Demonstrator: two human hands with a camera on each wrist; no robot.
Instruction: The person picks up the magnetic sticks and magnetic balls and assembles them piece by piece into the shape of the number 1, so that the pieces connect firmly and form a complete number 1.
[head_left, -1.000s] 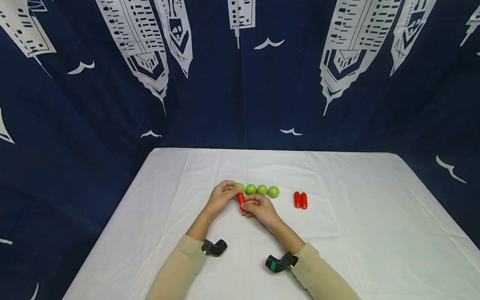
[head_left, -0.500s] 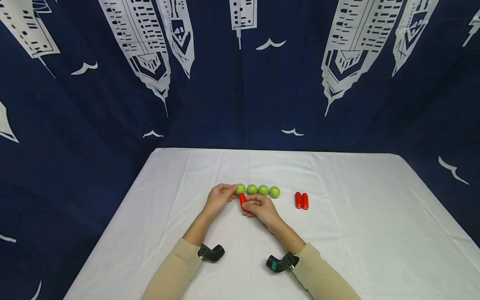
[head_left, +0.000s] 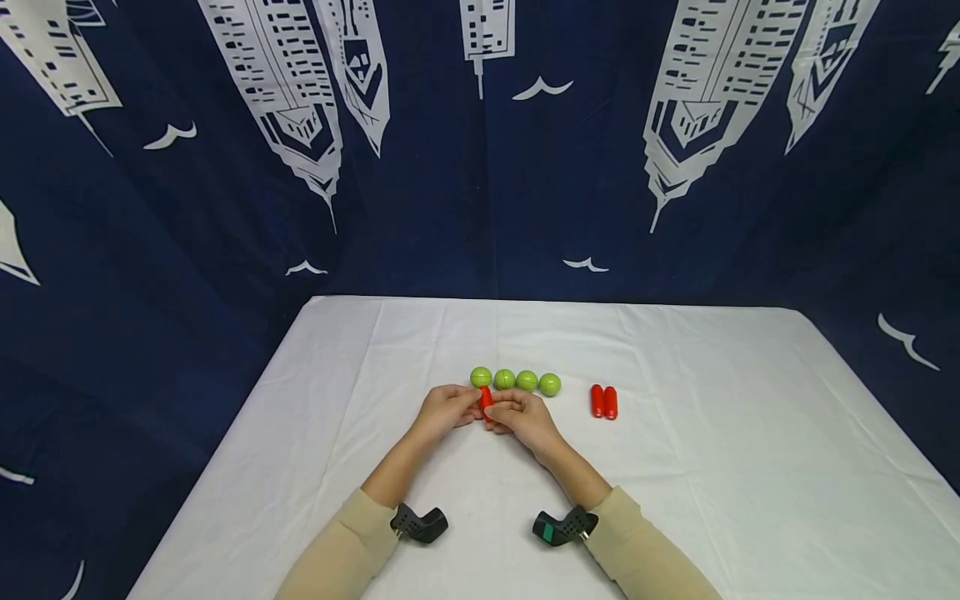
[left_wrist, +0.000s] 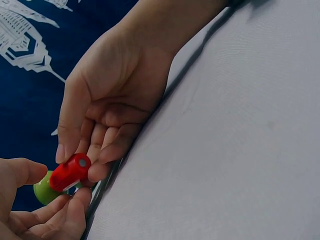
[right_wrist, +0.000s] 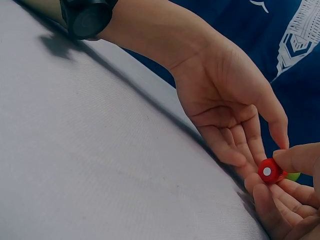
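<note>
Both hands are at one short red rod with rounded ends (head_left: 486,402), in the middle of the table. My right hand (head_left: 525,419) pinches it between thumb and fingers from the right. From the left, my left hand (head_left: 441,410) holds it too, thumb on top near its end and fingers curled beneath. A pale round spot shows on the rod's end (left_wrist: 83,163) in the left wrist view. Just beyond the rod sits the leftmost green ball (head_left: 481,377), partly hidden behind it in the left wrist view.
More green balls (head_left: 527,381) continue the row to the right, with a wider gap after the leftmost one. Two red rods (head_left: 603,402) lie side by side farther right. A white cloth (head_left: 720,467) covers the table, and a dark blue printed curtain (head_left: 420,217) hangs behind it.
My left hand has let go of the leftmost green ball and come down toward me onto the red rod. The right hand keeps its hold on the rod, nearly still.
</note>
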